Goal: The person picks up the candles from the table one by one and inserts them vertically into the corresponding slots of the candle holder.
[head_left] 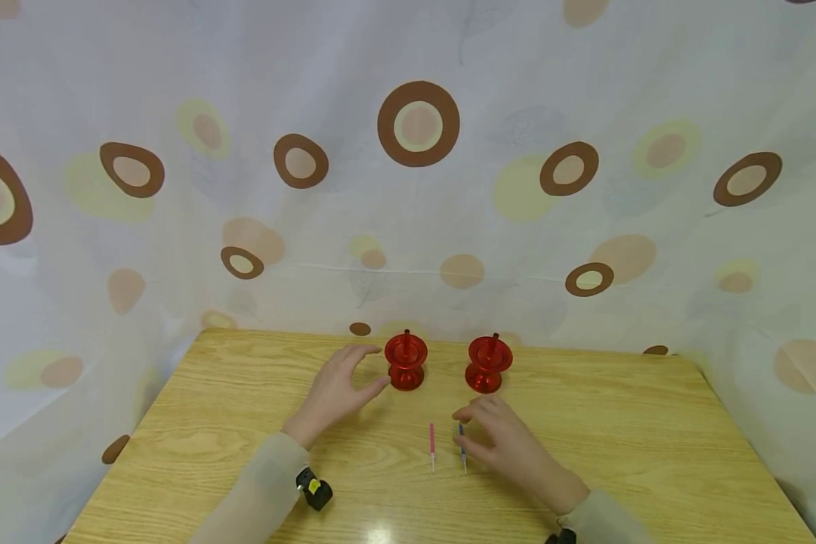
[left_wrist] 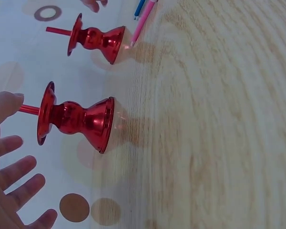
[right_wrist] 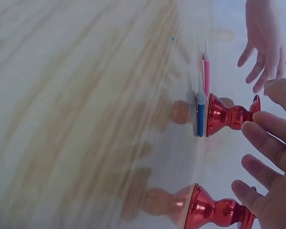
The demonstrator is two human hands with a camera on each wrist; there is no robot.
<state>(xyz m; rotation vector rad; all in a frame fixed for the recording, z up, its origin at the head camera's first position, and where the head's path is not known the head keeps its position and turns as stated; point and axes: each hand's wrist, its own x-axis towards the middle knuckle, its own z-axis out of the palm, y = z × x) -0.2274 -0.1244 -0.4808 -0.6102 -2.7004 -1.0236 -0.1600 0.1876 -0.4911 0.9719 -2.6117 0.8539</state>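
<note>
Two shiny red metal candle holders stand upright side by side near the table's back edge, the left holder [head_left: 406, 375] and the right holder [head_left: 484, 378]. Each has a dish with a thin red tube rising from it. Beside the left holder is my left hand [head_left: 335, 389], thumb and fingers spread apart and nothing between them. In front of the holders lie a slim pink candle [head_left: 432, 440] and a slim blue candle [head_left: 463, 455], both with pale tips toward me. My right hand [head_left: 510, 450] hovers over the blue candle, fingers loosely bent, thumb and index apart.
The wooden table [head_left: 204, 423] carries the holders and candles. A white curtain [head_left: 353, 68] with brown ringed circles hangs behind it and along both sides. A dark strap-on device [head_left: 315, 489] sits on my left wrist.
</note>
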